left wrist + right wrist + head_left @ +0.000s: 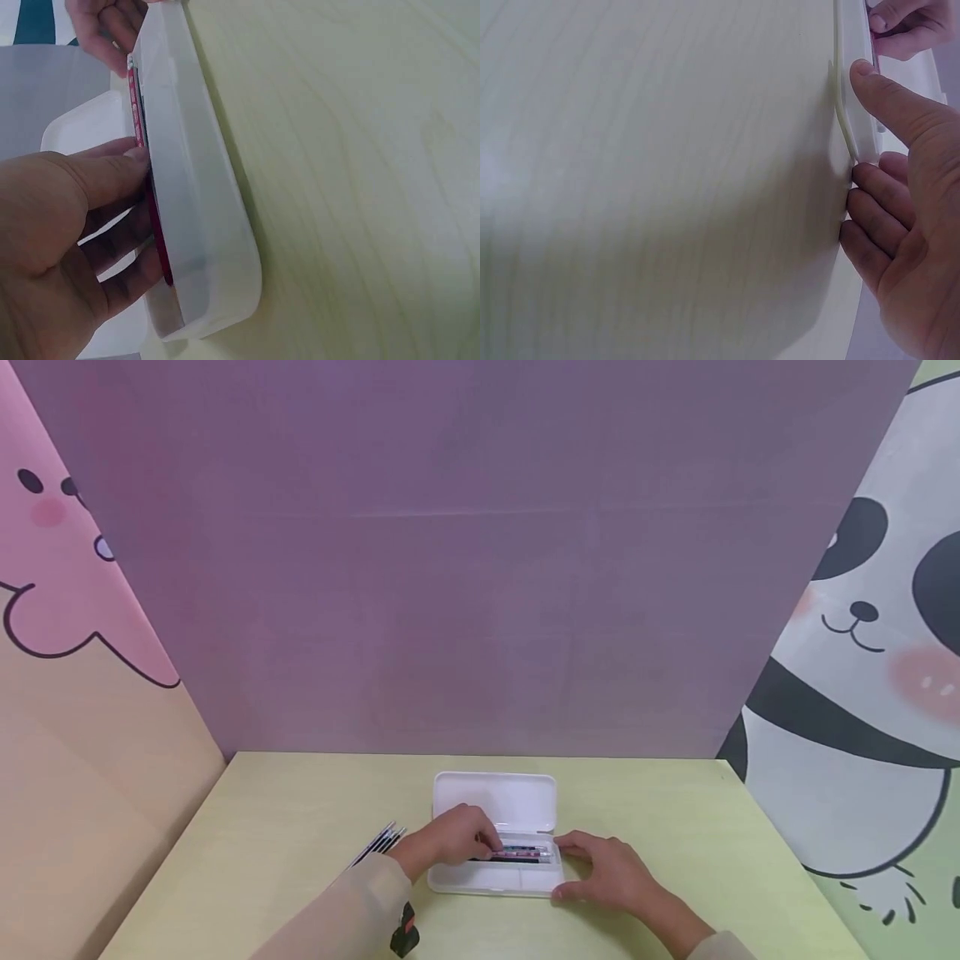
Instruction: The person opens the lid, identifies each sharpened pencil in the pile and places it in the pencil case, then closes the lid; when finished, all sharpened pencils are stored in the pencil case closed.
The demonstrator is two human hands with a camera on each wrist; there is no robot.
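Note:
A white pencil case (498,881) lies on the table with its lid (495,797) folded back. Several pens (517,858) lie lengthwise inside it. My left hand (461,835) reaches over the case from the left, thumb and fingertips pinching a red patterned pen (159,232) along the case's inner side. At the case's right end, my right hand (611,872) holds it, the thumb (877,86) against the front wall and the other fingers at the end wall.
More slim pens (378,843) lie on the table left of the case, partly behind the left forearm. A black object with a red patch (405,931) shows by the left wrist. A purple panel (480,610) rises along the table's back edge.

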